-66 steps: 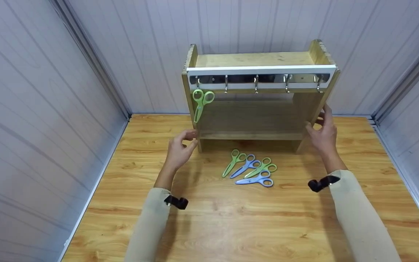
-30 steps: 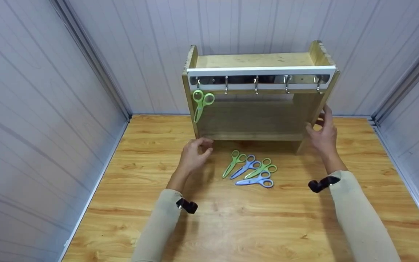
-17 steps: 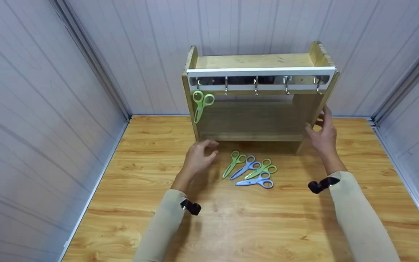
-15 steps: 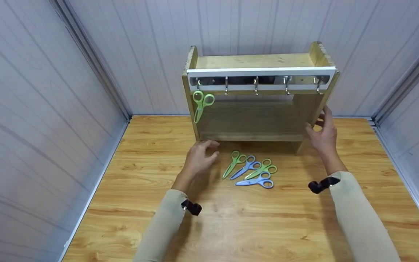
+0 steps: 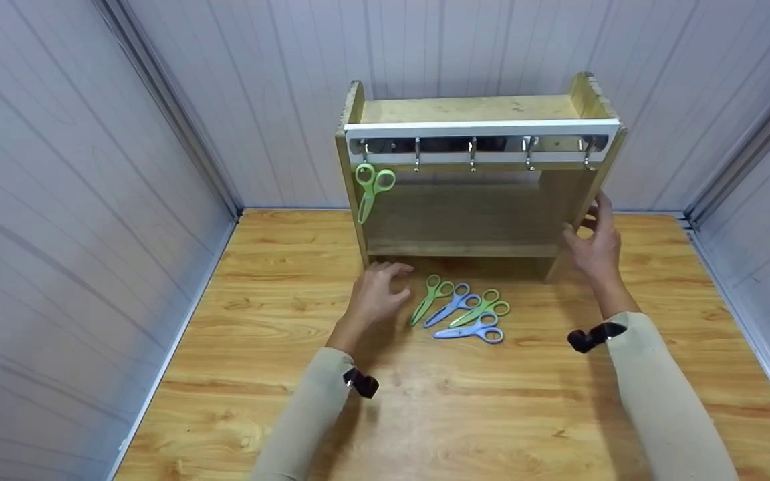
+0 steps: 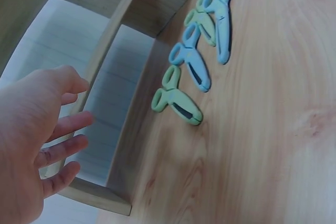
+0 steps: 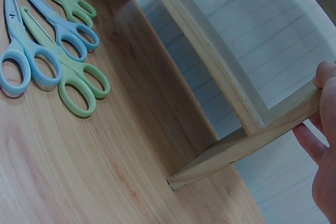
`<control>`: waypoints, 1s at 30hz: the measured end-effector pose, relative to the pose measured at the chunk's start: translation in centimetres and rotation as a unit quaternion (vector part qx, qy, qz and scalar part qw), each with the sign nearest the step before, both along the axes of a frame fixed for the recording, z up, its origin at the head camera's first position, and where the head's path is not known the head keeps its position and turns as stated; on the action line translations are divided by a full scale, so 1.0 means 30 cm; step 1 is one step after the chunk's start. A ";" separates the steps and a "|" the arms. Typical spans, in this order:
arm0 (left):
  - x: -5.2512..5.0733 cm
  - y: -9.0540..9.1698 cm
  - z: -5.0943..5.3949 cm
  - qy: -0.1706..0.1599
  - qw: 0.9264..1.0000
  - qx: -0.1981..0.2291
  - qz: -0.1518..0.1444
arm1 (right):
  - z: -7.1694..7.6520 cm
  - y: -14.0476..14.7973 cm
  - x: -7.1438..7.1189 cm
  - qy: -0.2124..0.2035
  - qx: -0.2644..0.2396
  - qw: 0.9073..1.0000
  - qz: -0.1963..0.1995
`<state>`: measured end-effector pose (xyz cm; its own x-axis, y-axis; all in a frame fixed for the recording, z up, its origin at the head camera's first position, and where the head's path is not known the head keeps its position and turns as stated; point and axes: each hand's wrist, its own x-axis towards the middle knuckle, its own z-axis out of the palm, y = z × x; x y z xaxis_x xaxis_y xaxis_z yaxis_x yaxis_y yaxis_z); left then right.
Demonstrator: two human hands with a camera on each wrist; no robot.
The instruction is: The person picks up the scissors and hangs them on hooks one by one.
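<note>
My left hand (image 5: 377, 294) hovers just left of the leftmost green scissors (image 5: 422, 308), fingers apart and nothing held; the left wrist view has the same hand (image 6: 29, 124) before the wooden shelf. On the table beside those lie blue scissors (image 5: 447, 312), another green pair (image 5: 467, 316) and a front blue pair (image 5: 457, 332), partly overlapping. My right hand (image 5: 597, 250) grips the right side panel of the wooden shelf (image 5: 468, 108), thumb in front and fingers behind, as the right wrist view confirms. From the leftmost hook hang green scissors (image 5: 365, 206) by one handle loop.
A white rail (image 5: 482, 125) with several metal hooks (image 5: 472, 157) runs across the shelf's upper front. Behind stands a pale panelled wall (image 5: 465, 40), with side walls left and right. The wood-grain tabletop (image 5: 478, 414) extends in front of the scissors.
My left hand has left the shelf's left side and moved right and slightly nearer, toward the scissors. The right hand stays on the side panel. The scissors have not moved.
</note>
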<state>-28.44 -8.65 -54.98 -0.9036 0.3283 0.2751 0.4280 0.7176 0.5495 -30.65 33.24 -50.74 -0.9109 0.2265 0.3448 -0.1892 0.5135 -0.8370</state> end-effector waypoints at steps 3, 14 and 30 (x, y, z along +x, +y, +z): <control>-0.001 0.007 -0.009 -0.003 1.000 -0.015 0.002 | 0.006 -0.001 0.002 -0.001 0.000 1.000 0.003; 0.006 0.031 -0.046 -0.028 0.998 -0.049 0.010 | 0.003 -0.004 -0.001 0.009 -0.008 1.000 -0.012; -0.049 0.041 -0.212 0.002 0.998 -0.062 -0.005 | 0.004 0.000 0.001 0.003 0.000 1.000 -0.006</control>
